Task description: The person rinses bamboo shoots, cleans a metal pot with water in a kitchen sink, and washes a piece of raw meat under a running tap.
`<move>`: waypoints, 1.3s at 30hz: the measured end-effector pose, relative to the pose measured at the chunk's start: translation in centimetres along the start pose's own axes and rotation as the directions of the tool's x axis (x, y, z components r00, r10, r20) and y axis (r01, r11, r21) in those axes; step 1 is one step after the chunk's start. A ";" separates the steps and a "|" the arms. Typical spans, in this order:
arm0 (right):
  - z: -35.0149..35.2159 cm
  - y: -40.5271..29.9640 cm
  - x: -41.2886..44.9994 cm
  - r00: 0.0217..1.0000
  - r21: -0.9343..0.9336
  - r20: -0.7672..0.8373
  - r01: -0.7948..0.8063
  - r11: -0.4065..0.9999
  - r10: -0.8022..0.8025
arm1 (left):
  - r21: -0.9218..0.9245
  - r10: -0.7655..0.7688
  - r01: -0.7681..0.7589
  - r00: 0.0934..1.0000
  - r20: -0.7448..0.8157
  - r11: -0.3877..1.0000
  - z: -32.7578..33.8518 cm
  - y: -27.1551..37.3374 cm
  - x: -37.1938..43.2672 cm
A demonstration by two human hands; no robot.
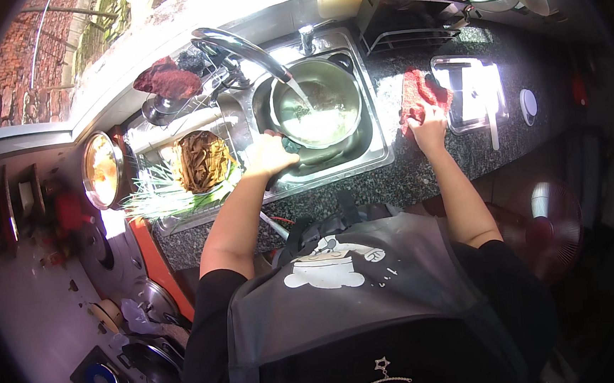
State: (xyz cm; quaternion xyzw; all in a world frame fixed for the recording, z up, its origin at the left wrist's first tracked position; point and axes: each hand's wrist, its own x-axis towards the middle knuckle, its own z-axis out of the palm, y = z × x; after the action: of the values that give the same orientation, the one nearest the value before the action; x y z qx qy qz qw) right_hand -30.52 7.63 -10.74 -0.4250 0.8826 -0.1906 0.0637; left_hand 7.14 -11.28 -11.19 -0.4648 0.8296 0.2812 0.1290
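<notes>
A large metal pot [314, 76] stands in the stainless steel sink [384, 151], tilted a little. Water runs into it from the curved chrome faucet [243, 46], and the bottom of the pot is under bright, rippling water. At the pot's near left side, my left hand [273, 154] is closed around its dark handle [289, 145]; the fingers partly hide it. To the right of the sink, my right hand [429, 124] pinches a crumpled red cloth [418, 90] lying on the speckled granite counter [391, 180].
Left of the sink, a bowl of brown dried leaves [203, 161] and green scallions [171, 193] sit on the drainboard. A dark red cloth [168, 81] rests behind them. Right of my right hand are a clear tray [501, 108] and a white round object [529, 106]. A fan [545, 233] stands lower right.
</notes>
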 end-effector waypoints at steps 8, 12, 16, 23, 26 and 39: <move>3.9 6.4 5.3 0.970 0.290 0.222 -0.163 0.943 0.099 | -0.025 -0.106 0.104 0.945 -0.308 0.994 2.7 -1.4 -2.8; 1.3 -9.6 4.5 0.953 0.549 0.081 0.203 0.811 -0.293 | -0.058 -0.128 0.115 0.941 -0.313 0.992 3.3 -3.2 -3.8; 5.9 -19.0 4.9 0.630 0.233 0.351 0.658 0.716 -0.693 | 0.032 -0.124 0.140 0.945 -0.304 0.990 4.3 -3.7 -2.8; 30.4 -12.5 11.9 0.223 0.039 0.575 0.953 0.299 -0.787 | 0.037 -0.143 0.161 0.946 -0.291 0.986 4.1 -3.0 -1.8; 25.7 -16.6 10.3 0.032 0.077 0.870 0.977 0.201 -0.493 | 0.030 -0.318 0.318 0.948 -0.001 0.948 6.8 -4.7 -2.4; 15.0 -22.0 1.6 0.299 0.189 0.938 -0.025 0.982 -0.173 | -0.062 -0.274 0.271 0.961 -0.046 0.961 4.6 -3.7 -2.8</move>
State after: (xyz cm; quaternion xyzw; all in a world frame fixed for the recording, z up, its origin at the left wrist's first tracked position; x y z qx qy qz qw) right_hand -11.46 -10.34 -15.91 -0.4885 0.6344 0.0209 0.5987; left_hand 11.52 -8.15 -14.84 -0.5853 0.7530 0.2710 0.1308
